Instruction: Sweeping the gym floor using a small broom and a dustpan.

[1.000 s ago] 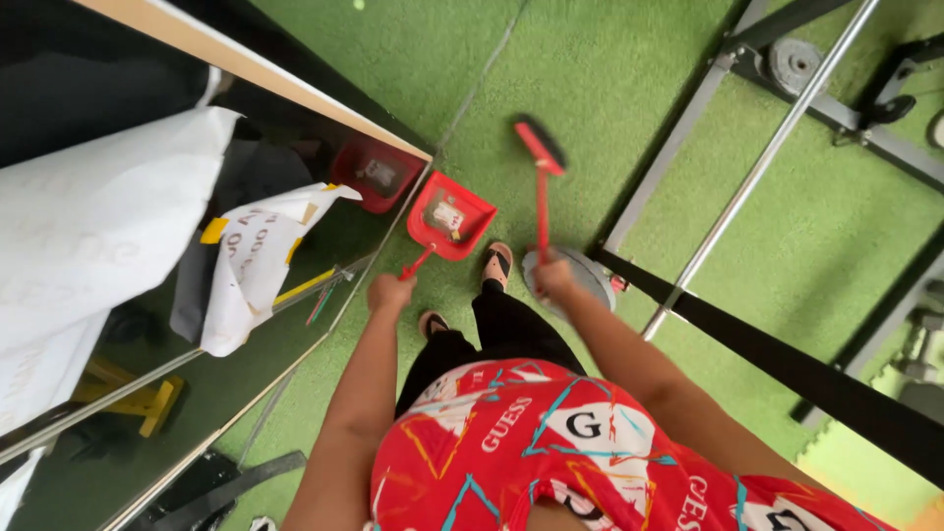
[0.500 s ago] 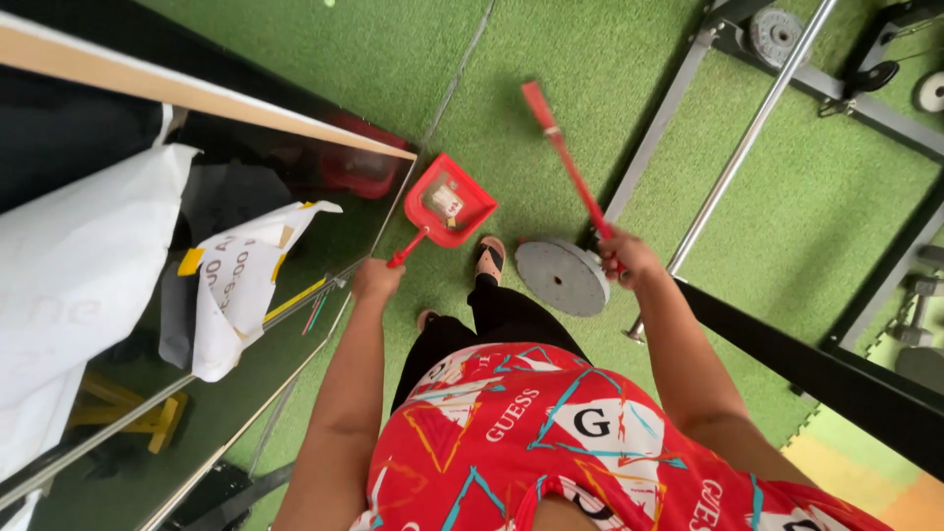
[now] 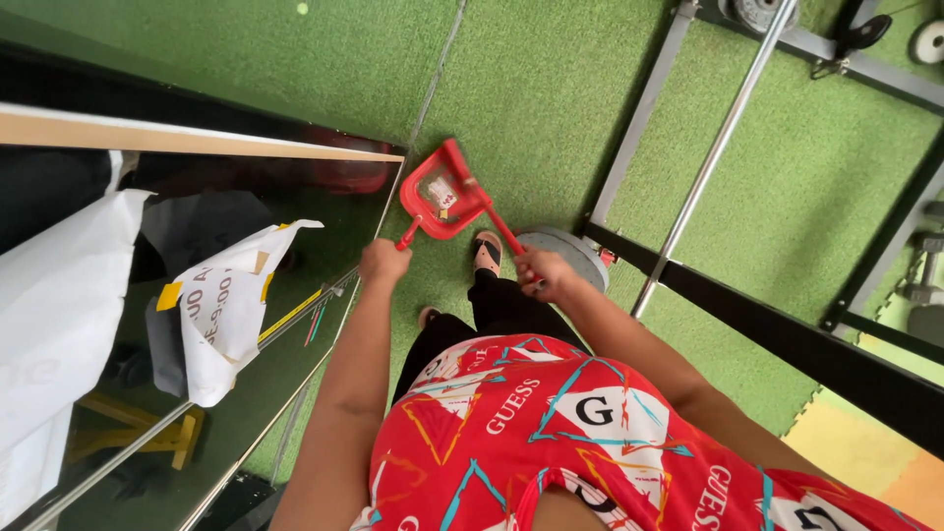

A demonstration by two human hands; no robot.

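Sweeping looks nearly wrapped up: left hand (image 3: 383, 263) is gripping the red dustpan (image 3: 440, 193) handle, right hand (image 3: 544, 272) is clenching the red brush (image 3: 470, 191) handle, resting it across the pan above the green turf (image 3: 551, 98). Debris is sitting inside; emptying's left, I'd guess.

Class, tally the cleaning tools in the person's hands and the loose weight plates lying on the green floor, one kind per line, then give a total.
Red dustpan, held in the left hand: 1
Red brush, held in the right hand, its head over the pan: 1
Grey weight plate by the feet: 1
Weight plates at the top edge: 2
Total: 5
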